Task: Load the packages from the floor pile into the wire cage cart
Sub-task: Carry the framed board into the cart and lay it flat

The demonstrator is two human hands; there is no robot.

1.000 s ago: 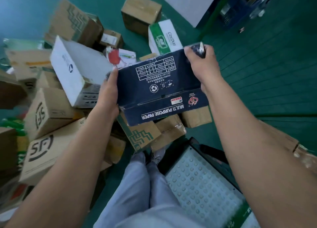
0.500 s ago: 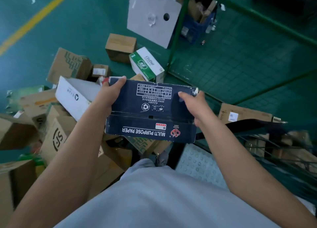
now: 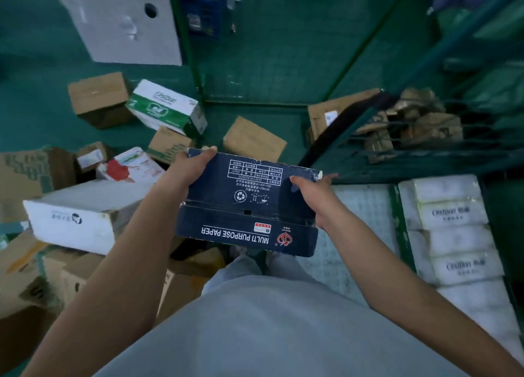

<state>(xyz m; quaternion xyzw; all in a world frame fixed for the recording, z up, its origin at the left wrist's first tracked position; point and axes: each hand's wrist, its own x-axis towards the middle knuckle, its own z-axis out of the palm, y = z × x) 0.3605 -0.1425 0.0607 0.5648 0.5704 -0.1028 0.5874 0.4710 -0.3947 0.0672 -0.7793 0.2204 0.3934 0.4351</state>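
- Lying at far left, the floor pile [image 3: 42, 263] of brown cartons runs off the left and near edges; printing on several is too blurred to read.
- White carton [image 3: 82, 220], near left: long box resting on the pile, its near end face bearing a small dark logo; its right end is hidden behind the left forearm.
- Red-and-white packet [image 3: 124, 168], just beyond the white carton, partly covered by it.
- Green-and-white box [image 3: 164, 107] and a brown box [image 3: 99, 98], farther left on the green floor, side by side and touching.
- Left hand [image 3: 190, 168]: wrapped over the far left corner of the dark blue box [image 3: 249, 203], fingers curled onto its far edge, thumb side hidden.
- Dark blue box, centre: held in the air between both hands above the person's legs, tilted, marked "MULTI PURPOSE PAPER" upside down to the viewer; it has not yet reached the cart.
- Right hand [image 3: 312, 195]: clamped on the box's right end, thumb on the top face, fingertips poking past the far right corner.
- Wire cage cart [image 3: 425, 161], right: green mesh walls, upper parts cut off by the frame; brown parcels behind the mesh are indistinct.
- White wrapped packs [image 3: 453, 235], near right, stacked in a row, labels smeared.
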